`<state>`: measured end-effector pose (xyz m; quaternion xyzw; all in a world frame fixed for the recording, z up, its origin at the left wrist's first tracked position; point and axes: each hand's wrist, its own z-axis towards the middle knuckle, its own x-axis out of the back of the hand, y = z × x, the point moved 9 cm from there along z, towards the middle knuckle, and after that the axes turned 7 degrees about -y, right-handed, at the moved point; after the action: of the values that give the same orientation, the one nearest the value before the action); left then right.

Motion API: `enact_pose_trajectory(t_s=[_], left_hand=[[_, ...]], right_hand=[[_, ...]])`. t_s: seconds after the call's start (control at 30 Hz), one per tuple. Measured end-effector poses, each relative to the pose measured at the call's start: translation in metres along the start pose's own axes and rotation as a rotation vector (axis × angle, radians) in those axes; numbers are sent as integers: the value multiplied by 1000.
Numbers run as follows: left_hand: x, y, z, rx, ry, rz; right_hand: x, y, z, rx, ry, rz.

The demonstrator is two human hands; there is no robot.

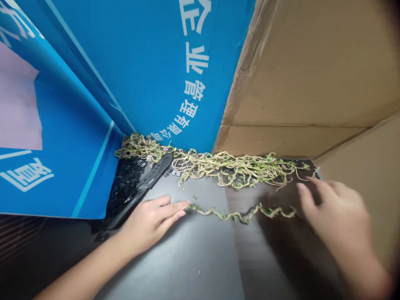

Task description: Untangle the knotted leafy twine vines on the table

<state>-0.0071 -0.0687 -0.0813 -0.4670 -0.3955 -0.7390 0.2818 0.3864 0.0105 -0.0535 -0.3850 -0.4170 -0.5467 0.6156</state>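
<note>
My left hand (156,218) has its fingertips pinched at the left end of a short strand of leafy twine (231,215). That strand lies wavy across the table, beige with small green leaves. My right hand (339,210) is past its other end, thumb and forefinger apart. Its fingertips are close to loose ends of a long pile of leafy twine (237,166), and I see nothing held between them. A second, smaller tangle of leafy twine (137,146) sits to the left.
A long black tool with a ridged handle (156,171) lies slanted beside many small black pieces (126,179). Blue printed panels (140,62) rise at the back and left, with a pink sheet (18,100) on one. Brown cardboard (306,75) walls the right. The tabletop (190,258) is grey and dark brown.
</note>
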Motion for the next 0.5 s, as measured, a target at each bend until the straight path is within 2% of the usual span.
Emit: enact_pose_trajectory(t_s=[0.03,0.07,0.17,0.23,0.3,0.33,0.37,0.4,0.5], left_hand=[[-2,4,1,-10,-2,-1],[-3,8,2,-21,-2,-2],[-8,20,3,-56,-1,6],[-11,22,3,-55,-16,-10],[-14,17,3,-10,-50,-63],[-16,14,2,21,-72,-92],[-19,10,2,47,-95,-113],[-22,7,2,68,-123,-125],[-33,2,1,114,-225,-147]], right_hand=[[4,-39,0,109,4,200],[0,-77,-1,200,-77,448],[-32,-183,-17,356,-521,1074],[-55,-235,-35,337,-822,1363],[-76,-263,-48,236,-1052,1475],[-82,-270,-53,236,-1128,1453],[-85,-272,-53,269,-1147,1390],[-85,-270,-51,326,-1131,1292],[-76,-248,-34,478,-955,928]])
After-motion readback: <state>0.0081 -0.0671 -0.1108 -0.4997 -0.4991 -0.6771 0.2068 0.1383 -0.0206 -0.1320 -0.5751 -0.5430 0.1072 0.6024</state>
